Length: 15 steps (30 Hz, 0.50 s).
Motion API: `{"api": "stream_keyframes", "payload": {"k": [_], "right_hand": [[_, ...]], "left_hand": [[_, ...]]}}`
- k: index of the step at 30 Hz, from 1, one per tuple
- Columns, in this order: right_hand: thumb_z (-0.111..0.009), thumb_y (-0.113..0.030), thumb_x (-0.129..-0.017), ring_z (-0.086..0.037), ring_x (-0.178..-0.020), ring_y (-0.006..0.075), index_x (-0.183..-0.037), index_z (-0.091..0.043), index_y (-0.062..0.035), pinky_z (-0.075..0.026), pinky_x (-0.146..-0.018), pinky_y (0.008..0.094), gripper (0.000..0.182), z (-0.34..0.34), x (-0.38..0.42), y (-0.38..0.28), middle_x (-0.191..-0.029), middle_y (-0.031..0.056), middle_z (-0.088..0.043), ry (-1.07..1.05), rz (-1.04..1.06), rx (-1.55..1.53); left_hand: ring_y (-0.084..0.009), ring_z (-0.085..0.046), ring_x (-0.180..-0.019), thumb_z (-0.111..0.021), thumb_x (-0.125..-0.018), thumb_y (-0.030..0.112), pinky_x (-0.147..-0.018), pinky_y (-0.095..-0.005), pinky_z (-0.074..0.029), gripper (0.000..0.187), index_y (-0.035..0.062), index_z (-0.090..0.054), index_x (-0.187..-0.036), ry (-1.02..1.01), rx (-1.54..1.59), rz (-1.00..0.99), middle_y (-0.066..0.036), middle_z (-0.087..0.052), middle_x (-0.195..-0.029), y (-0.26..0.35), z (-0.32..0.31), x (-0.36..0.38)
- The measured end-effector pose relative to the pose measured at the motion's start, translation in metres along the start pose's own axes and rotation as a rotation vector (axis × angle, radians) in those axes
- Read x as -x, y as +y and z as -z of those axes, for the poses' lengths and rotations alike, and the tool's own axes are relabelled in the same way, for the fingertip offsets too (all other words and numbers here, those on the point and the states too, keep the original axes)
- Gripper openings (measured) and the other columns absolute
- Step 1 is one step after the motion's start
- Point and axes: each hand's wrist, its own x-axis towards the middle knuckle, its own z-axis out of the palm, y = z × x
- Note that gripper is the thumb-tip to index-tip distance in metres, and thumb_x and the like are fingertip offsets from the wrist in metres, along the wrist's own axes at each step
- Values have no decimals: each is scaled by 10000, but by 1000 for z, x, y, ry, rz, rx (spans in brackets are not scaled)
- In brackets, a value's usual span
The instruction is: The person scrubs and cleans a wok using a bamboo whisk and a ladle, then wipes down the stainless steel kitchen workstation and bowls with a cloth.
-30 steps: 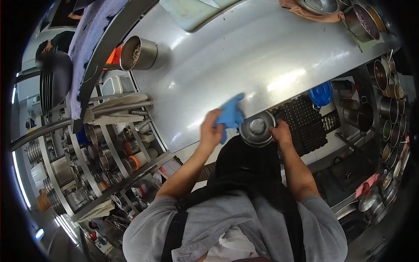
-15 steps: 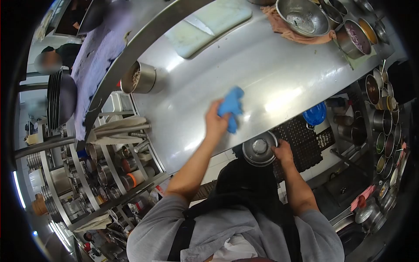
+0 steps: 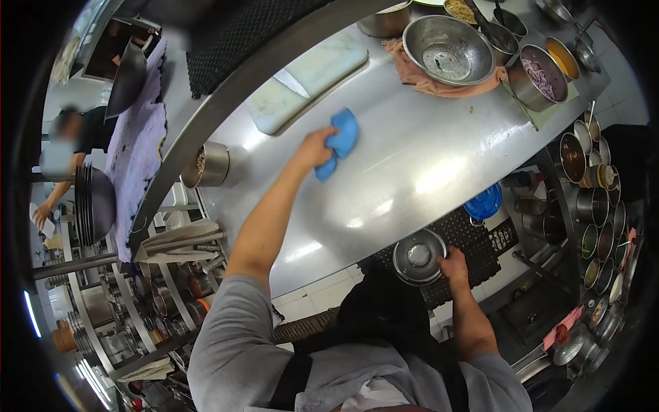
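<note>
My left hand (image 3: pixel 315 150) grips a blue cloth (image 3: pixel 344 133) against the steel counter (image 3: pixel 384 158). Just beyond the cloth lies a pale cutting board (image 3: pixel 326 65) with a knife (image 3: pixel 292 83) on it. My right hand (image 3: pixel 454 267) holds a round metal bowl (image 3: pixel 406 264) by its rim, off the counter's front edge and close to my body. Something small and shiny shows in the middle of the bowl; I cannot make out what it is.
A large steel bowl (image 3: pixel 419 44) sits on an orange cloth (image 3: pixel 405 75). Near it stands a pot of sliced onion (image 3: pixel 539 79). A steel pot (image 3: pixel 216 165) is at the left end. Above runs a metal shelf edge (image 3: pixel 226 93). A co-worker's arm (image 3: pixel 60 191) shows far left.
My left hand has moved the blue cloth away from me and left, nearer the cutting board. The bowl in my right hand has shifted slightly right and down. The view has turned a little.
</note>
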Motion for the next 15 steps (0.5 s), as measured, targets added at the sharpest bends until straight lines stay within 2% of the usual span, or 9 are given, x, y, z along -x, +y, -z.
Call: {"api": "stream_keyframes", "payload": {"k": [4,6,7,9,10,11,12,14,15], "right_hand": [[-668,-120,-719,-662,-540,272,-1009,-626,60,-537,-546,370,344,11,-4,7,-745,211,-669,-9,-2,20],[-668,-125,-718,-664,-546,272,-1012,-626,60,-538,-553,370,350,14,-9,16,-747,217,-668,-7,0,11],[-668,-130,-717,-667,-553,273,-1015,-626,61,-539,-560,371,356,14,-13,22,-749,224,-666,-18,13,8],[-668,-137,-716,-671,-574,280,-1018,-625,63,-539,-575,374,365,11,-20,38,-750,227,-666,18,34,30],[-668,-144,-715,-676,-596,287,-1021,-625,66,-539,-590,377,373,17,-15,29,-752,230,-665,44,71,52],[-668,-156,-711,-686,-674,303,-1044,-623,67,-537,-629,385,403,26,-10,18,-795,234,-670,-17,-74,22],[-668,-156,-711,-686,-674,303,-1044,-623,67,-537,-629,385,403,30,-14,21,-795,234,-670,-29,-82,23],[-651,-116,-719,-653,-535,256,-979,-612,100,-518,-474,350,340,27,-20,39,-714,207,-652,36,31,-15],[-643,-114,-727,-644,-521,247,-979,-614,100,-512,-475,353,332,25,-25,44,-705,196,-652,46,44,-72]], "left_hand": [[-360,-583,-1085,-584,-685,23,-960,-377,-456,505,116,-602,-1181,214,175,-66,-165,-616,-1165,33,-1,-5],[-335,-564,-1121,-590,-687,17,-970,-384,-447,529,102,-585,-1209,542,-118,-105,-156,-597,-1190,35,16,-38],[-335,-564,-1121,-590,-687,17,-970,-384,-447,529,102,-585,-1209,531,-107,-114,-156,-597,-1190,35,15,-52],[-377,-529,-1135,-580,-692,6,-970,-413,-441,582,100,-549,-1265,209,-296,153,-189,-531,-1266,33,7,-65],[-377,-529,-1135,-580,-692,6,-970,-413,-441,582,100,-549,-1265,203,-291,155,-189,-531,-1266,37,-5,-60],[-402,-510,-1132,-569,-692,1,-969,-430,-435,611,106,-527,-1292,234,-348,135,-214,-493,-1293,42,-19,-50],[-427,-491,-1128,-558,-693,-5,-968,-446,-430,640,111,-505,-1319,257,-410,121,-240,-455,-1321,45,-33,-36],[-441,-487,-1091,-567,-691,4,-962,-460,-424,656,121,-494,-1332,263,-423,22,-273,-437,-1323,49,-63,3],[-430,-485,-1094,-572,-689,3,-964,-458,-421,651,120,-500,-1325,277,-452,-26,-270,-442,-1321,60,-80,23]]}}
